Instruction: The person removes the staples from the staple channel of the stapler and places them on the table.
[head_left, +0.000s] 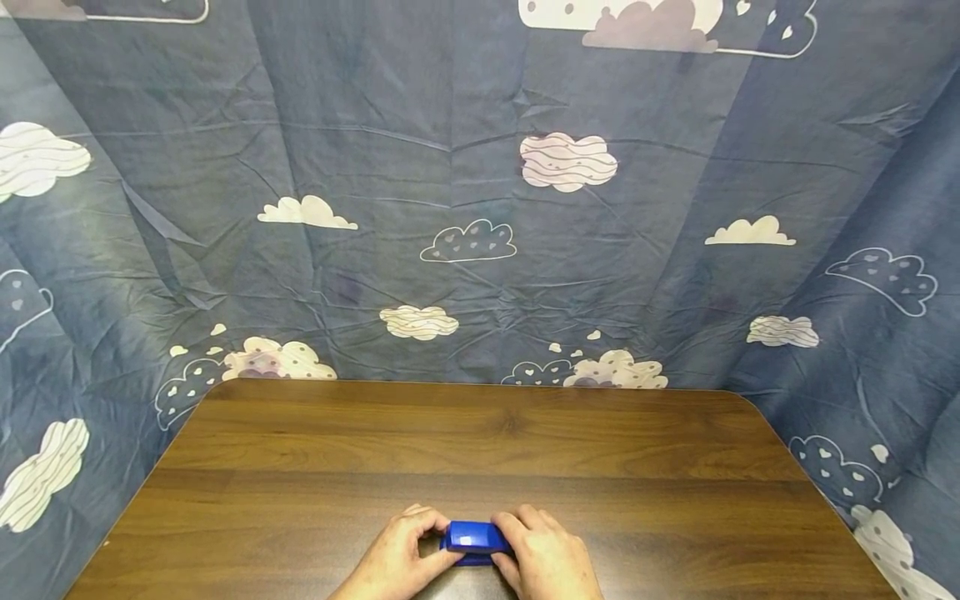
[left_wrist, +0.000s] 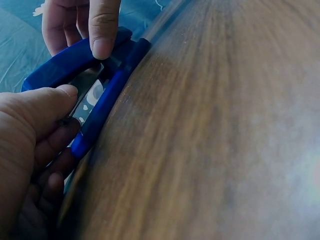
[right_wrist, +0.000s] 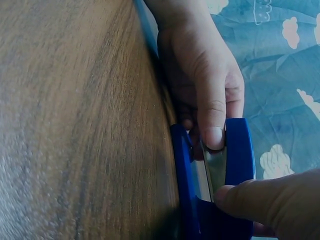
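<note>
A blue stapler (head_left: 476,536) is held low over the near part of the table, between both hands. My left hand (head_left: 408,550) grips its left end, the thumb pressed at the metal magazine below the blue top arm, as the left wrist view shows on the stapler (left_wrist: 60,67). At the other end, my right hand (head_left: 547,550) pinches the stapler near its hinge. In the right wrist view the stapler (right_wrist: 240,150) has a gap between its blue base and the magazine. The right thumb (right_wrist: 240,197) lies along the side of the magazine.
The brown wooden table (head_left: 480,450) stretches away from the hands, with rounded far corners. Behind it and along both sides hangs a dark blue curtain (head_left: 420,283) printed with clouds.
</note>
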